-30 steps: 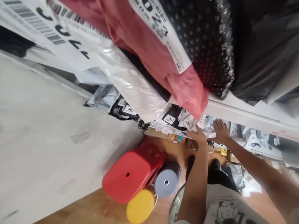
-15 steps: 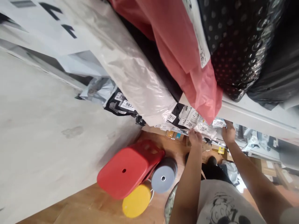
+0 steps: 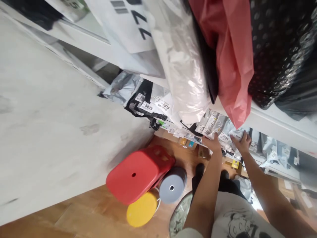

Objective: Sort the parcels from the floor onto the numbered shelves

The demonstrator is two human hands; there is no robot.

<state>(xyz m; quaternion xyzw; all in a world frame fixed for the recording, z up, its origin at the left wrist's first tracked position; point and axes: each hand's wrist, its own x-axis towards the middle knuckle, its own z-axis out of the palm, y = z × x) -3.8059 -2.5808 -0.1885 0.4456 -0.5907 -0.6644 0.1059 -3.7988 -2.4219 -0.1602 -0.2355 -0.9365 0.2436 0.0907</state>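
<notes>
Packets (image 3: 210, 125) in a row along the shelf's (image 3: 293, 171) front edge, none lifted clear. Left hand (image 3: 212, 142) touching some, grip unclear; right hand (image 3: 243, 142) spread at a pale packet (image 3: 238, 133). Sorting looks unfinished.

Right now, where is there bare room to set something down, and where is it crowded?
Bare floor lies between the wall and the yellow stool; the top of the red stool looks bare too. Crowded: around the left hand and right hand, where labelled packages sit close together.
</notes>
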